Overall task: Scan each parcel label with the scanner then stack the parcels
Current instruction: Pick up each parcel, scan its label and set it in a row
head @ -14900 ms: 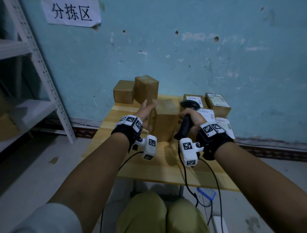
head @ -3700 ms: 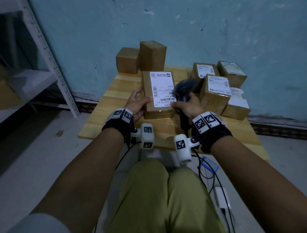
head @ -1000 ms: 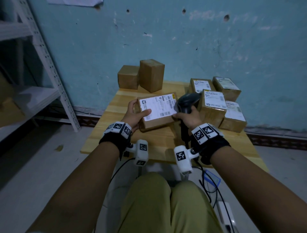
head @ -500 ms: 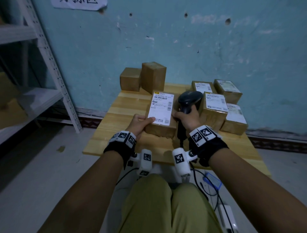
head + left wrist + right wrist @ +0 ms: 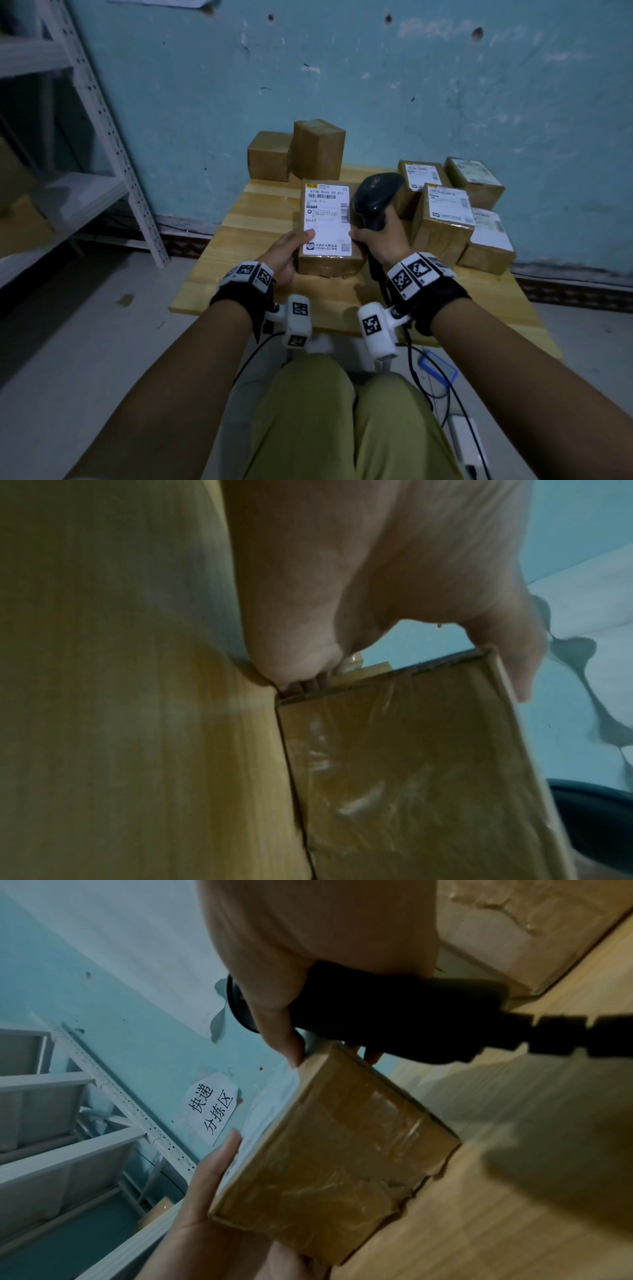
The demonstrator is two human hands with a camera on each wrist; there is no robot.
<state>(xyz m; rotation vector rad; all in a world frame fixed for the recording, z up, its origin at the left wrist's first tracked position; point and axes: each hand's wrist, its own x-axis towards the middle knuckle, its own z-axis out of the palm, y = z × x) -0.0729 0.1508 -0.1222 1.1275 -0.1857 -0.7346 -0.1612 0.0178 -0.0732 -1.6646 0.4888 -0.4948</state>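
Observation:
A brown parcel (image 5: 327,219) with a white label on top lies flat on the wooden table (image 5: 239,212), long side pointing away from me. My left hand (image 5: 286,251) grips its near left corner, thumb on the label; the left wrist view shows the parcel (image 5: 411,764) with the thumb over its top edge. My right hand (image 5: 378,240) holds the black scanner (image 5: 375,197) upright by its handle, and its thumb touches the parcel's right edge. In the right wrist view the scanner handle (image 5: 394,1010) lies just above the parcel (image 5: 329,1161).
Two unlabelled brown boxes (image 5: 301,154) stand at the table's far edge against the blue wall. Several labelled parcels (image 5: 445,212) are stacked at the right. A white metal shelf (image 5: 102,116) stands at the left. Cables (image 5: 442,387) hang below the table's front edge.
The parcel was turned from sideways to lengthwise and set down flat on the table. My left hand slid to its near left corner. The scanner stayed in my right hand.

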